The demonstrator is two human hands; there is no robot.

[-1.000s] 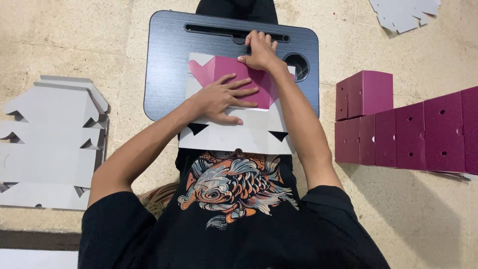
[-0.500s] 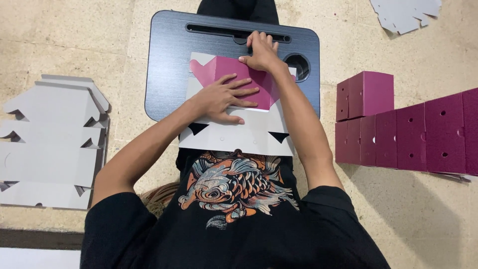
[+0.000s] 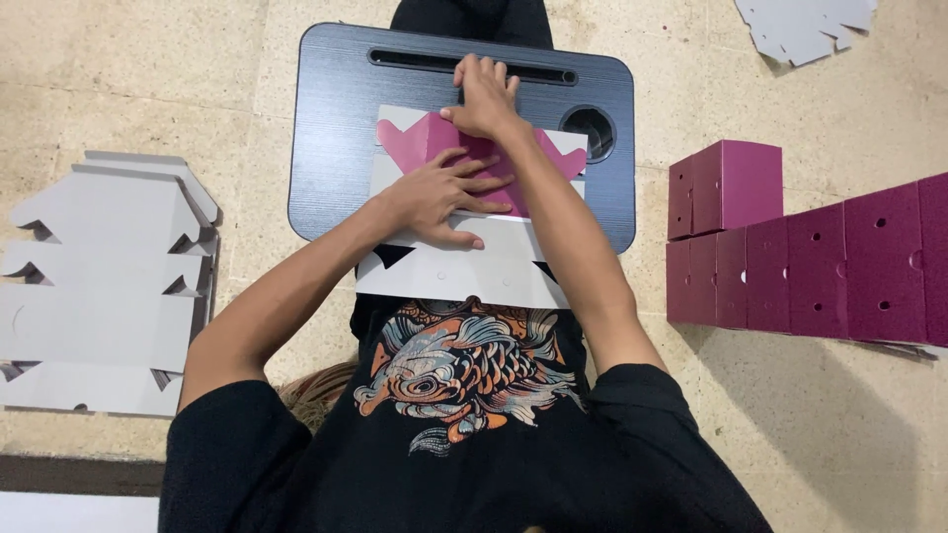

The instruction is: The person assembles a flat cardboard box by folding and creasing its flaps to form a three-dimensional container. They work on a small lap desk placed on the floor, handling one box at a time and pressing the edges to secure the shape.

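A flat cardboard box blank (image 3: 464,271), white outside and magenta inside, lies on a dark grey lap desk (image 3: 336,148) over my legs. My left hand (image 3: 439,197) presses flat on the blank's middle, fingers spread across the folded magenta panel (image 3: 410,143). At the panel's far edge, close to the desk's long slot (image 3: 415,61), my right hand (image 3: 484,99) pushes down with curled fingers. Both hands touch the same blank.
A stack of flat white box blanks (image 3: 99,286) lies on the stone floor to my left. Several folded magenta boxes (image 3: 820,266) stand in a row to my right. More white blanks (image 3: 805,25) lie at the far right. The desk has a round cup hole (image 3: 591,128).
My right hand has slid a little to the left along the far edge of the magenta panel. The left hand stays pressed in place.
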